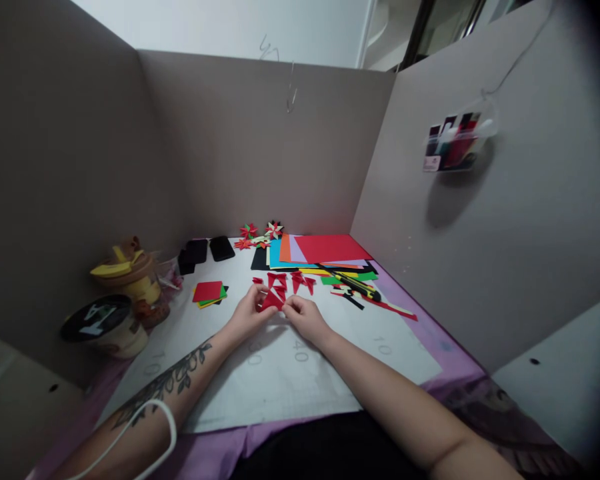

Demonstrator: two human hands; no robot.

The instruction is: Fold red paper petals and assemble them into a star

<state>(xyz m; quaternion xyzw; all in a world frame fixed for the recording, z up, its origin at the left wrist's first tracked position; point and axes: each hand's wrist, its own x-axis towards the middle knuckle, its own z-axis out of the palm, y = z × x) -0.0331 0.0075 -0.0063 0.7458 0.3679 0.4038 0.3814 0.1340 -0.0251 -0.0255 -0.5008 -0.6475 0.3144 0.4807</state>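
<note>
A piece of folded red paper (271,302) is held between my two hands above the white mat. My left hand (247,312) grips it from the left with bent fingers. The fingertips of my right hand (305,316) pinch its right edge. Just beyond my hands lie several folded red paper pieces (297,282), some with pointed ends. To the left of my left hand is a small stack of square paper (208,291), red on top with green, yellow and black edges showing below.
Coloured sheets (330,249) lie at the back, with paper stars (274,230) beside them. A yellow-and-black cutter (359,287) rests near paper strips (393,308) at right. Black phone-like objects (222,249) and tubs (120,327) stand left. Grey panels (260,147) enclose the table.
</note>
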